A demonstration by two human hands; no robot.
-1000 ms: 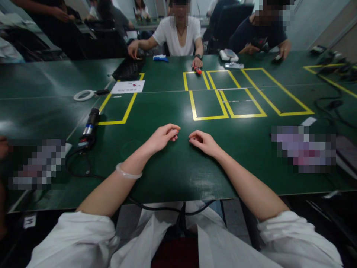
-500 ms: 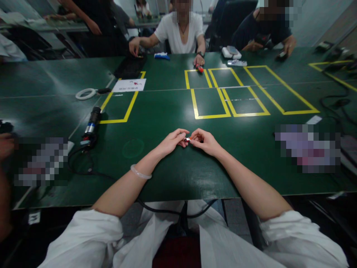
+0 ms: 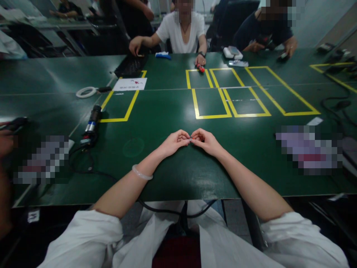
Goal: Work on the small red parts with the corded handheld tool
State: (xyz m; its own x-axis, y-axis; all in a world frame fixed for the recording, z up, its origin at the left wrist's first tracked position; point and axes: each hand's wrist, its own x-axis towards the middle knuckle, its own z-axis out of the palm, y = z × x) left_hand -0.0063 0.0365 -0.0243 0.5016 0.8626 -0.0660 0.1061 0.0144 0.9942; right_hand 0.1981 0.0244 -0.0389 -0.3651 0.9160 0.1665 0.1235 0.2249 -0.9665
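Between my fingertips is a tiny object (image 3: 190, 140), with a pale, shiny bit and a touch of red or orange; its kind is too small to tell. My left hand (image 3: 175, 142) pinches it from the left, thumb and fingers closed together. From the other side my right hand (image 3: 205, 141) meets it, also in a pinch. The fingers cover most of the object. Both hands are just above the green table (image 3: 167, 178), near its front edge.
Yellow tape outlines (image 3: 213, 116) mark the table ahead. Left are a black-and-silver cylindrical tool (image 3: 91, 124) with a cable, a printed sheet (image 3: 130, 84) and a white ring (image 3: 86, 92). Across sits a person in white (image 3: 181, 33), one hand at a red object (image 3: 200, 68). Blurred items lie at both sides.
My left fingers have closed in on the small object, and its silvery part is now mostly covered. My right hand has barely moved. At far left, another person's hand now shows a dark object.
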